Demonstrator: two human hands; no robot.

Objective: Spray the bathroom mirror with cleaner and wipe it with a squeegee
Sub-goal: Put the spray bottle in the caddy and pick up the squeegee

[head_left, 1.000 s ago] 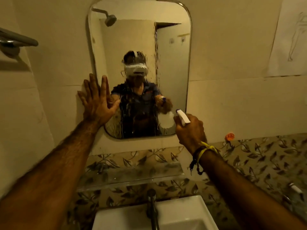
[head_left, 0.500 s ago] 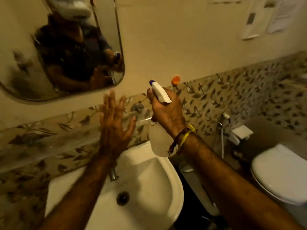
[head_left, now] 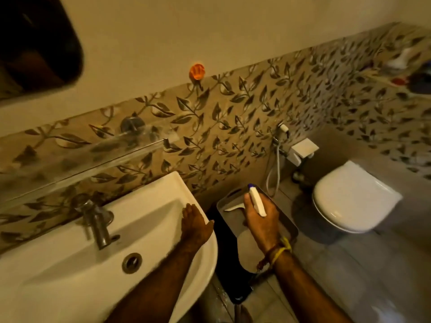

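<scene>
My right hand (head_left: pixel 262 221) is shut on a spray bottle (head_left: pixel 256 201) with a white head and blue nozzle tip, held low over a grey tray (head_left: pixel 224 202) on the floor beside the sink. A white squeegee (head_left: pixel 234 208) lies in that tray, just left of my right hand. My left hand (head_left: pixel 194 226) rests palm down on the right rim of the white sink (head_left: pixel 163 190), fingers together. Only the dark lower right corner of the mirror (head_left: pixel 39 43) shows at the top left.
A glass shelf (head_left: pixel 88 157) runs along the wall above the sink's metal tap (head_left: pixel 99 226). An orange hook (head_left: pixel 197 71) sticks on the wall. A white toilet (head_left: pixel 349 201) with closed lid stands at right, with a hand sprayer hose (head_left: pixel 276 164) beside it.
My view has swung down and right from the mirror. My right hand has lowered the spray bottle to the floor tray. My left hand left the wall and dropped onto the sink rim.
</scene>
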